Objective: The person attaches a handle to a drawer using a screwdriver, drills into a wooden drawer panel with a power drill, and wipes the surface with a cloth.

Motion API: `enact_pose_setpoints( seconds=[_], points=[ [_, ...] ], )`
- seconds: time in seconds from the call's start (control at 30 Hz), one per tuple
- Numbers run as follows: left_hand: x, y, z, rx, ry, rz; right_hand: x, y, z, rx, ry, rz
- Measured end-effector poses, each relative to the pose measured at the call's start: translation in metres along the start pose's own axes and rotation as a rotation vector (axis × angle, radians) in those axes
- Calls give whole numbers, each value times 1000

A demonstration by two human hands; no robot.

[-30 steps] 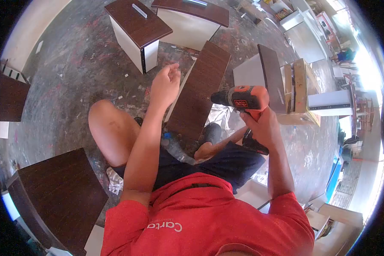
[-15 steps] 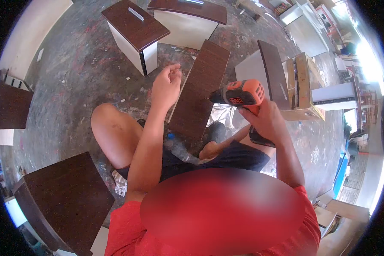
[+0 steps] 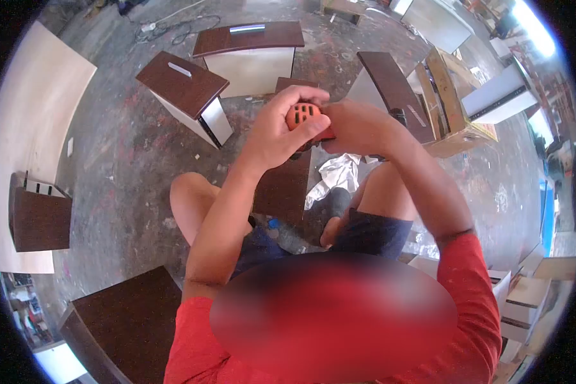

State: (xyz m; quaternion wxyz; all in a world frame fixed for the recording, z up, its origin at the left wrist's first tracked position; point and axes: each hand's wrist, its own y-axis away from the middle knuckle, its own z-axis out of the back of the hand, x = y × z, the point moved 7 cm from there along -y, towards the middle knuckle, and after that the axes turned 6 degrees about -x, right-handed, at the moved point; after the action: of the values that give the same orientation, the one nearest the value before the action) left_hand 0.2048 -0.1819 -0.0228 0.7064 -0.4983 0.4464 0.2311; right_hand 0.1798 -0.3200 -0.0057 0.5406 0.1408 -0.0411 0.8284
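Observation:
The orange and black drill [image 3: 304, 115] is upright over the dark brown panel [image 3: 281, 189], its rear end facing up toward me. My left hand [image 3: 285, 128] is wrapped round the drill's body from the left. From the right, my right hand [image 3: 361, 128] grips the drill, with part of the tool hidden behind it. The drill's tip is hidden under my hands, so contact with the panel cannot be seen. The panel lies between my legs.
Brown-fronted drawers stand ahead [image 3: 249, 38] and front left [image 3: 182, 83]. Another brown-fronted piece [image 3: 390, 83] and a wooden frame [image 3: 457, 109] are at the right. Shiny wrapping [image 3: 336, 176] lies by my foot. A dark panel [image 3: 131, 320] is at lower left.
My right hand has brought the drill left and turned it from sideways to rear end up. My left hand, empty before, has closed round its body. The view has shifted.

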Motion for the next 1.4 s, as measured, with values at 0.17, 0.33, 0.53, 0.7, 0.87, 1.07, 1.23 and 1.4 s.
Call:
enact_pose_setpoints(
  seconds=[0.17, 0.33, 0.53, 0.7, 0.87, 1.07, 1.23, 1.4],
  points=[
    [11, -5, -5, -3, 41, 86, -8, -6, 1, -4, 15, -99],
    [21, -3, -6, -149, 35, 0, -6, -6, 4, -57, 71, -123],
    [20, -3, -4, -184, 21, 6, -8, -8, 0, -75, 79, -104],
    [24, -2, -10, -199, 44, 15, -7, -4, 3, -47, 92, -107],
    [23, 1, -10, -198, 6, -5, -7, 0, 1, -111, 73, -84],
    [22, 1, -9, -243, 15, -84, -4, 2, 2, -75, 66, -104],
    [20, 1, -12, -238, 47, -67, -4, 4, 3, -99, 81, -79],
    [21, 1, -12, -230, 39, -57, -6, 2, 2, -67, 79, -101]
  ],
)
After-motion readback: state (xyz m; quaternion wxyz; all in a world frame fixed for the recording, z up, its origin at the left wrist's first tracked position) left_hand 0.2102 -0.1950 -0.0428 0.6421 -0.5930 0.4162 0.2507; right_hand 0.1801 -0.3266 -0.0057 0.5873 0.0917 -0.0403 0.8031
